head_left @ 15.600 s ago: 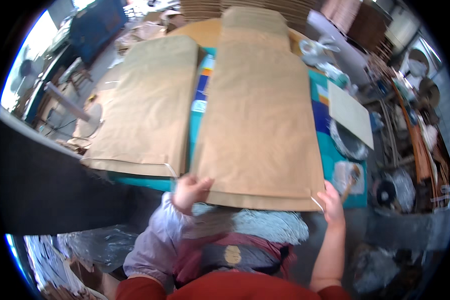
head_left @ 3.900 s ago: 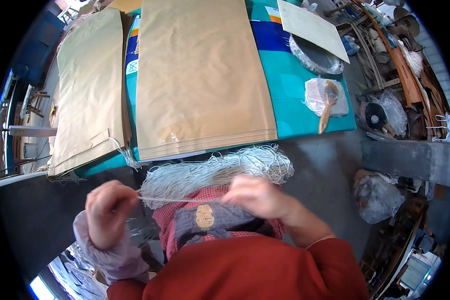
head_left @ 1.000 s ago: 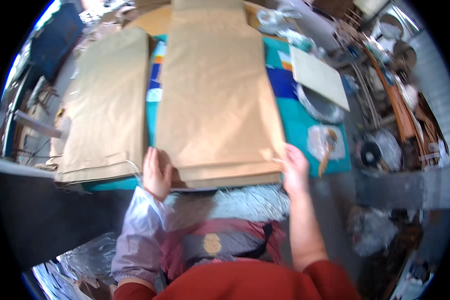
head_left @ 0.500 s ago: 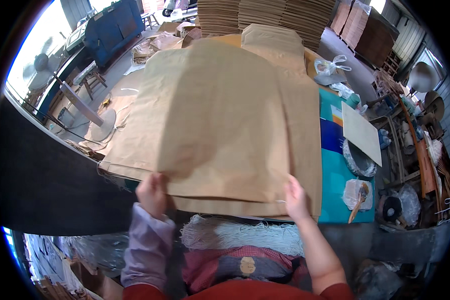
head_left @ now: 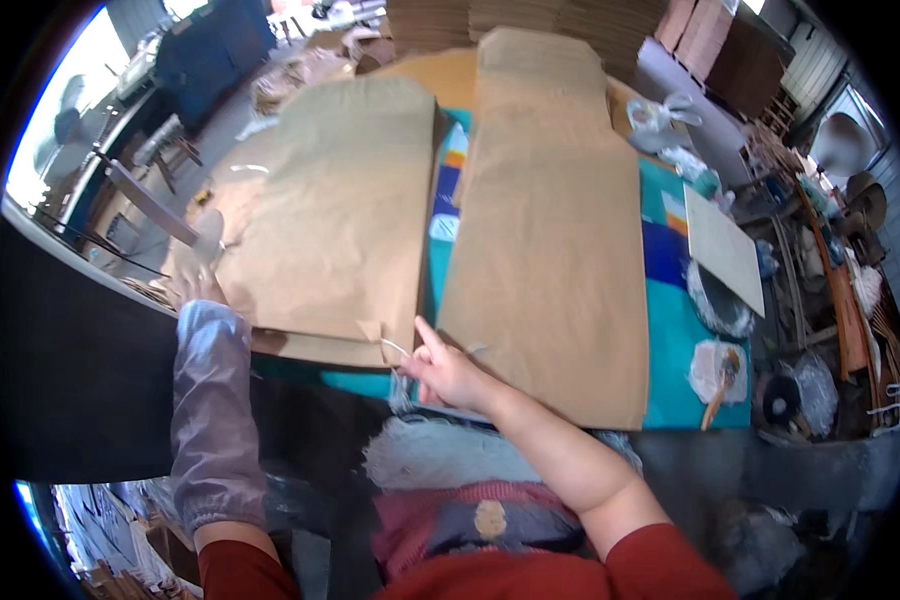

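Since half a second ago the brown paper sheet [head_left: 340, 210] that I held lifted across both stacks has come down onto the left stack, and my hands have moved apart. My left hand [head_left: 198, 290] lies flat, fingers spread, on its near left corner, gripping nothing. My right hand [head_left: 448, 372] is at the near right corner, forefinger extended, the rest loosely curled; a thin white string loop [head_left: 398, 347] sits at the fingertips (pinched or only touched, I cannot tell).

Progress, as I judge it: one sheet transferred and laid; squaring its near edge looks unfinished. The right stack [head_left: 555, 250] remains thick, so most of the work is left.

Sheet: tan, matte, long, flat, one small dog-eared flap at the near right corner.

Surroundings: teal table [head_left: 675, 350] beneath; bundle of white strings [head_left: 440, 455] in my lap; pale board [head_left: 725, 250] to the right.
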The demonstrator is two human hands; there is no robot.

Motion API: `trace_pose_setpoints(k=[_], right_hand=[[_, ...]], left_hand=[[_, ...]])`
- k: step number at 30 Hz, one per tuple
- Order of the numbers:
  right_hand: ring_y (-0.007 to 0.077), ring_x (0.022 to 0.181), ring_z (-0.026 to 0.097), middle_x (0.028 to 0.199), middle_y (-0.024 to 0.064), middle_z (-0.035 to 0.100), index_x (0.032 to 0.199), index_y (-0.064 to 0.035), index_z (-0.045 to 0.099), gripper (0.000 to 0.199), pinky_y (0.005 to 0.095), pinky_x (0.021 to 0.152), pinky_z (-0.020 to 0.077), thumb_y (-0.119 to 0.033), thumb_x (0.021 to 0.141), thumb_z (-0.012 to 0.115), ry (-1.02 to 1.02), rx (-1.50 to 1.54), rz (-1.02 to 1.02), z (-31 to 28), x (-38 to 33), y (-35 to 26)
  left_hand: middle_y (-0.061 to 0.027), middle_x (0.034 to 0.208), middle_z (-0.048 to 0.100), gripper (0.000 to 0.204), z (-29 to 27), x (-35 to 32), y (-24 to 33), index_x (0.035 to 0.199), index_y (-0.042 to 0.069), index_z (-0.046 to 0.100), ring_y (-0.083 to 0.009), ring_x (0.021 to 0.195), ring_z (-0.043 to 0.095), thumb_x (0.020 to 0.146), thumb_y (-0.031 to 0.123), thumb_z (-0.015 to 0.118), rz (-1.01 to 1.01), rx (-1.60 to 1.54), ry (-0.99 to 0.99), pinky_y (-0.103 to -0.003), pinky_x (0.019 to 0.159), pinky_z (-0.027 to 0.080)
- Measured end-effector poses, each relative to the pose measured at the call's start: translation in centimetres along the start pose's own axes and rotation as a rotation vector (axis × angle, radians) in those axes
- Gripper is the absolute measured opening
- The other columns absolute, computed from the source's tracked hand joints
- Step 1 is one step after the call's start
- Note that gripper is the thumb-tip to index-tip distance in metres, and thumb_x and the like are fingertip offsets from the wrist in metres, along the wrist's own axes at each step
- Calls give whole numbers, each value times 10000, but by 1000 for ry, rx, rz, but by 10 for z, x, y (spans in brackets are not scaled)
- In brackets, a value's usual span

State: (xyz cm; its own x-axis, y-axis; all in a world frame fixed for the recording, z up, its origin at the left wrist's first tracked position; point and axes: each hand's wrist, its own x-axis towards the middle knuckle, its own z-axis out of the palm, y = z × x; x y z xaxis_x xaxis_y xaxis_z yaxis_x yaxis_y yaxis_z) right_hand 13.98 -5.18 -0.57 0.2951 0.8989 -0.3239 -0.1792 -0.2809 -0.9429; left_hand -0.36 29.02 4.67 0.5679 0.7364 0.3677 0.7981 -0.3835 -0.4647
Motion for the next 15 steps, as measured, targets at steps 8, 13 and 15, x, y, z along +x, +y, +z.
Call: trace_pose_setpoints(k=[8,13,15], right_hand=[[290,865,618,918,151,636,1041,-14,663,229,378,777,484,-97,847,575,610,-823,-111,-150,-248,53],[346,884,565,914,127,538,1230,-170,593,483,443,761,459,-12,774,586,1035,-1498,425,-234,-340,76],[319,875,573,915,110,531,1238,-190,590,489,429,737,470,-23,779,586,936,-1529,358,-241,-352,89]], left_hand=[[-230,1285,509,539,-111,-155,137,1243,-34,489,-374,1271,415,775,132,698,668,-1371,-398,-396,1053,344],[-270,1284,477,644,-72,-191,213,1323,-68,373,-419,1228,416,775,109,661,617,-1080,-340,-422,1050,341],[-266,1259,497,641,-59,-193,223,1319,-73,372,-426,1193,435,765,80,655,596,-1072,-271,-438,1037,349]])
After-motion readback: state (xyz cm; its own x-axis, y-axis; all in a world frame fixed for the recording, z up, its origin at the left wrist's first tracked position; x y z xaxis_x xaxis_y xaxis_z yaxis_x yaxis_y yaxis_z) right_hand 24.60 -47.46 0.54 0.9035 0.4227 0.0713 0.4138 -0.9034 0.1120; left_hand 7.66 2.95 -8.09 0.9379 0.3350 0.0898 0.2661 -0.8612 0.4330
